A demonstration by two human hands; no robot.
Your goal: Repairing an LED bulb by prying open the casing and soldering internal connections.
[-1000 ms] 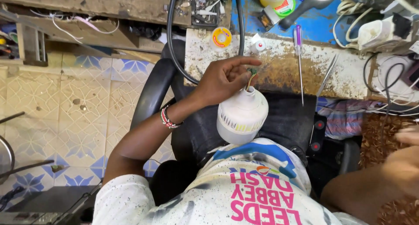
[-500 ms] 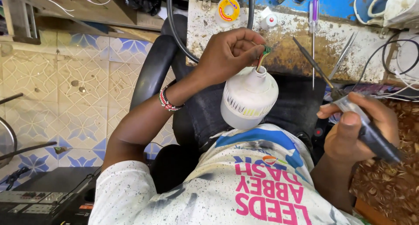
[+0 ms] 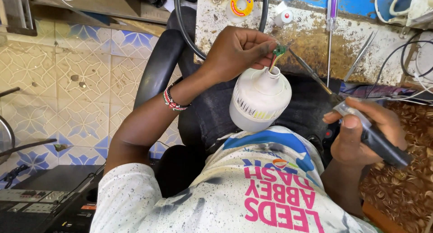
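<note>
My left hand pinches a small green circuit board with coloured wires that run down into the neck of a white bulb housing, which hangs over my lap. My right hand grips the dark handle of a soldering iron. The iron's thin metal tip points up and left toward the little board, stopping just short of it.
A stained workbench lies ahead with a yellow solder reel, a purple-handled screwdriver, tweezers and a small white cap. Black cables loop over the chair. Tiled floor is at left, a dark electronic device at lower left.
My right hand came into view holding the soldering iron and moved its tip up toward the board. My left hand kept hold of the board above the bulb housing.
</note>
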